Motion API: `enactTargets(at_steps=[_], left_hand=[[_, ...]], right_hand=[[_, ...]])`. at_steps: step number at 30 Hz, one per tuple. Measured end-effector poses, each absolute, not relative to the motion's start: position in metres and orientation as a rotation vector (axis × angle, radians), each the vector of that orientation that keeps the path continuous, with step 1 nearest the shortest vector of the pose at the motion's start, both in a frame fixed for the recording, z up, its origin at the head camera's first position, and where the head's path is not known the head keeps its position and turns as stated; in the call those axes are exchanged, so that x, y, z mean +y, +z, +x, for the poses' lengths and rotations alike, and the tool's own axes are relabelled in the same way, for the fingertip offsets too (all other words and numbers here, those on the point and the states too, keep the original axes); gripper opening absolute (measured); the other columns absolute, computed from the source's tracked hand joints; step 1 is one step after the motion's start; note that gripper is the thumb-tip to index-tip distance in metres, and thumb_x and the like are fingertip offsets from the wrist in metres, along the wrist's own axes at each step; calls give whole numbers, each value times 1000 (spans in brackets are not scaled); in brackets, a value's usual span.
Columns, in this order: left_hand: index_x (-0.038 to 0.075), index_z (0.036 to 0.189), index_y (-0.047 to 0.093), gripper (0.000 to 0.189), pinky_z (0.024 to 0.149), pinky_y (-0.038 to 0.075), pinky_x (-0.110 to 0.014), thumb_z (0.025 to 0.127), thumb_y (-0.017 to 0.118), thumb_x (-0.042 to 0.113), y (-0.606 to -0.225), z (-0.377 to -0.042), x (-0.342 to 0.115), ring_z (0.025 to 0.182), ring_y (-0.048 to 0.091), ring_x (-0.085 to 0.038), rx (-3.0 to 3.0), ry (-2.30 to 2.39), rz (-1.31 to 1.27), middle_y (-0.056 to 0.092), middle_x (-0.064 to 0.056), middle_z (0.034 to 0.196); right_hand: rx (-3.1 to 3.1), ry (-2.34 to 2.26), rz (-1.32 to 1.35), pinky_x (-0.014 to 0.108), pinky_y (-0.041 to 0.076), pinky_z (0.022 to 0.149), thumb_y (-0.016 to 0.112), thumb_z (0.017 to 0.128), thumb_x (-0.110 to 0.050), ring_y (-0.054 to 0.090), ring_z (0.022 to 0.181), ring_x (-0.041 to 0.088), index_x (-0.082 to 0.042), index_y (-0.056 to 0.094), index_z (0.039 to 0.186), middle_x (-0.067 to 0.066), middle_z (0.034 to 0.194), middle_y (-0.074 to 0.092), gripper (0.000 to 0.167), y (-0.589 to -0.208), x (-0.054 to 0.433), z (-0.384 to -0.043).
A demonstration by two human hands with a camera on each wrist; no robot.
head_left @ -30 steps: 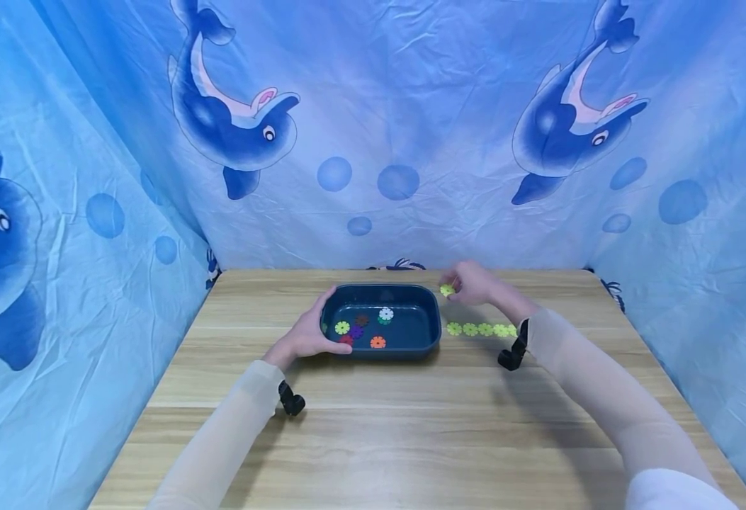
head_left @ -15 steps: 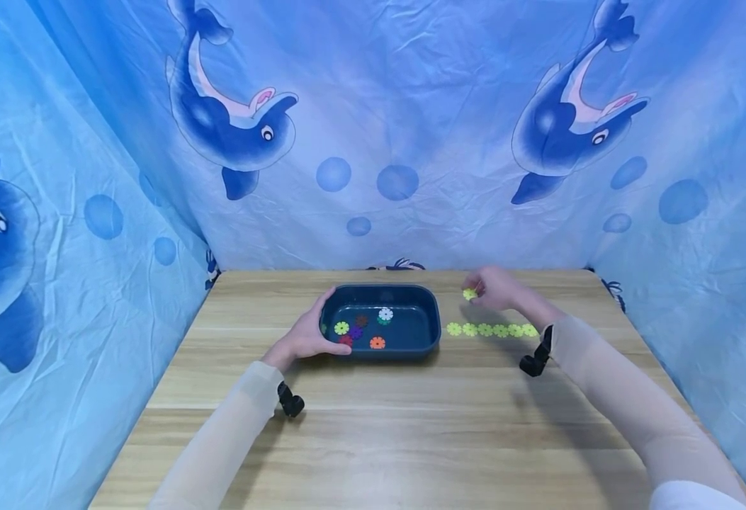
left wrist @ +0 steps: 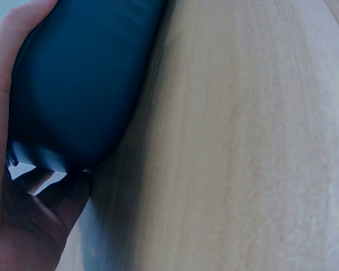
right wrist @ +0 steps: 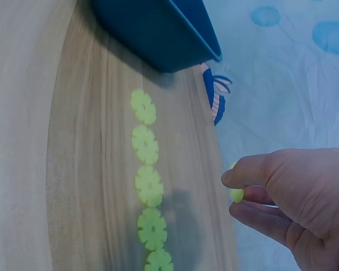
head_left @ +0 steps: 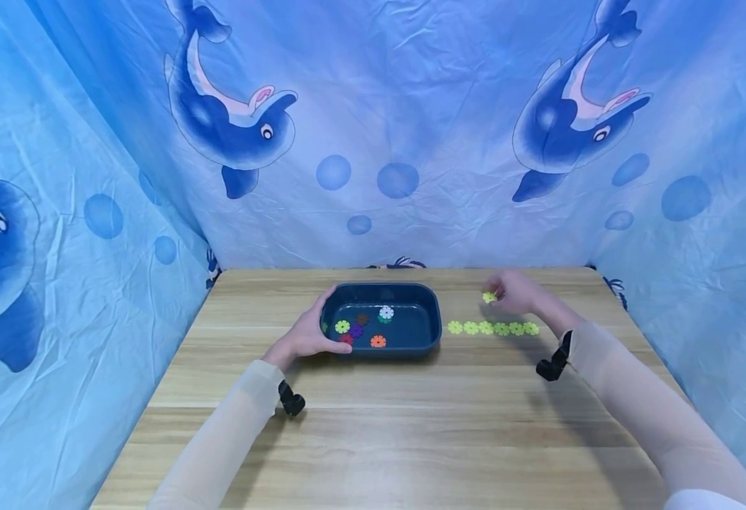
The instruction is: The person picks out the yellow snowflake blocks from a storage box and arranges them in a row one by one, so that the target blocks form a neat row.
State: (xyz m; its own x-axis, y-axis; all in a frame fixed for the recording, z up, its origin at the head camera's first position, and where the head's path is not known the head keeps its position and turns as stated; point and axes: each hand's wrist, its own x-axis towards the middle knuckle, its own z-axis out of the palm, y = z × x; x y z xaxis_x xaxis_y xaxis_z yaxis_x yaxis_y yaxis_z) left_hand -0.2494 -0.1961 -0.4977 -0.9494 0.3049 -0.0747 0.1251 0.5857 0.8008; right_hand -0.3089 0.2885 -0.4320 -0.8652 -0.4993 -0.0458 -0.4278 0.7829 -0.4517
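My left hand [head_left: 305, 334] grips the left end of a dark blue rectangular tray [head_left: 411, 350], its thumb along the near rim. In the left wrist view its fingers curl round the tray's end wall [left wrist: 85, 79]. Between thumb and fingers, my right hand [head_left: 514, 292] pinches a yellow-green snowflake disc [head_left: 489, 297], seen nearly edge-on in the right wrist view. The hand is raised behind a row of several matching yellow-green discs [head_left: 486, 328], which runs rightward from beside the tray. In the right wrist view the row's discs [right wrist: 149, 185] lie flat with slotted edges.
Inside the tray lie several loose discs: a yellow-green one [head_left: 342, 326], an orange one [head_left: 378, 341], a white one [head_left: 386, 312], and darker ones. The wooden table [head_left: 373, 425] ends at a blue dolphin-print curtain [head_left: 360, 142] behind and at both sides.
My right hand has moved rightward, still pinching the yellow-green disc, from beside the tray to behind the row. More of the row's right end now shows. The left hand stays on the tray.
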Motion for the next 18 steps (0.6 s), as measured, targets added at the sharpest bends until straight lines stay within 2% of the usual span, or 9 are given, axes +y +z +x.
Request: enactTargets(at_steps=[10,18], left_hand=[[33,172,6,137,125,31,-69,72,100,36,-498,-253,-197,157,33,-45,2621,1301,383,24,-17,176],[33,172,5,137,125,31,-69,73,100,36,-499,-251,-197,157,33,-44,2599,1313,385,24,-16,176]], right_hand=[[2833,-624,-646,56,60,95,72,95,-3,72,109,44,9,71,128,29,124,73,35,-439,309,-303],[2872,-598,-624,53,63,87,77,95,-9,74,102,42,7,73,124,28,116,74,34,-448,329,-291]])
